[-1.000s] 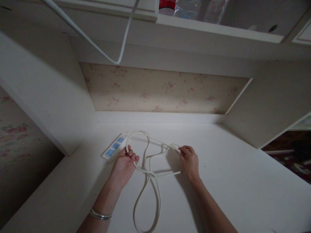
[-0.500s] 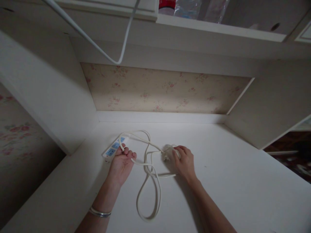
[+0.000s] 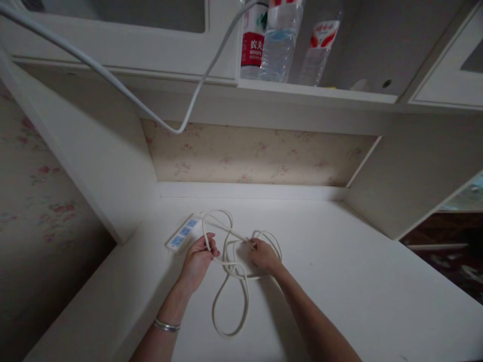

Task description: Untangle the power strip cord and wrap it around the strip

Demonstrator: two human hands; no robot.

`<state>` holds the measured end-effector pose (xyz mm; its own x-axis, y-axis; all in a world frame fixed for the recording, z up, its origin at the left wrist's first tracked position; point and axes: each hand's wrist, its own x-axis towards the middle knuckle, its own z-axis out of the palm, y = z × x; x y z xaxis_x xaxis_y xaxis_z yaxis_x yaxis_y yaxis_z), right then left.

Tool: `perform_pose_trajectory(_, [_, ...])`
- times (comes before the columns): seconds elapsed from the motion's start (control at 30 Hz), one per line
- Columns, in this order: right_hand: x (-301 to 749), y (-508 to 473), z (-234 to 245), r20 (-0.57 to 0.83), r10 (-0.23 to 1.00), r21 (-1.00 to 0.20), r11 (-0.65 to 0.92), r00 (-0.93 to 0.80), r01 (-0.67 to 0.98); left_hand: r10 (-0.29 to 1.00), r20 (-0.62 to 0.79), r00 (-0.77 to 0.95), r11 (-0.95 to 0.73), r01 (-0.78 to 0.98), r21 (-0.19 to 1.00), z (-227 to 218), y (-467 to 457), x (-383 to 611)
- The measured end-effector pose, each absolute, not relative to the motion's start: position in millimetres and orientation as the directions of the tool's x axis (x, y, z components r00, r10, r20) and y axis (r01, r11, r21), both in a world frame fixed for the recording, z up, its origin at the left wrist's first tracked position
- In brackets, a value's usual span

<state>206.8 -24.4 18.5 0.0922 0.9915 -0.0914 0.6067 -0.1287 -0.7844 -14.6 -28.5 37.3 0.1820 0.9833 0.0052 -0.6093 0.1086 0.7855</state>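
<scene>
A cream-white power cord (image 3: 247,296) lies in loose, crossing loops on the white desk. My left hand (image 3: 198,259) has its fingers curled round one strand, just right of the power strip. That white power strip (image 3: 184,231) with blue socket faces lies slanted at the left, its cord end toward the back. At the right side of the coil, my right hand (image 3: 264,255) pinches the cord between thumb and fingers. A loop of cord passes behind and to the right of this hand. The cord's plug cannot be made out.
Above the desk, an open shelf (image 3: 320,95) holds plastic bottles, among them a red-labelled bottle (image 3: 252,48) and a clear bottle (image 3: 278,53). A pale cable (image 3: 179,128) hangs down in front. Side panels (image 3: 407,171) flank the white desk top (image 3: 339,281).
My right hand has moved left from the whitish bundle onto the cord, and a loop now shows behind it. My left hand still holds its strand. The view has tilted up, showing more bottles.
</scene>
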Motion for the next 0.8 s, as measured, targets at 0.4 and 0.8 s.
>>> perform_pose_trajectory(0.4, [284.5, -50.0, 139.3, -0.054, 0.99, -0.986, -0.074, -0.134, -0.149, 0.971, 0.05, 0.236, -0.048, -0.014, 0.999, 51.5, -62.9, -22.7])
perform_pose_trajectory(0.8, [524.2, -103.4, 176.4, 0.352, 0.789, -0.935, 0.323, 0.504, 0.148, 0.856, 0.195, 0.479, -0.466, 0.553, 0.69, 23.6, -49.3, 0.8])
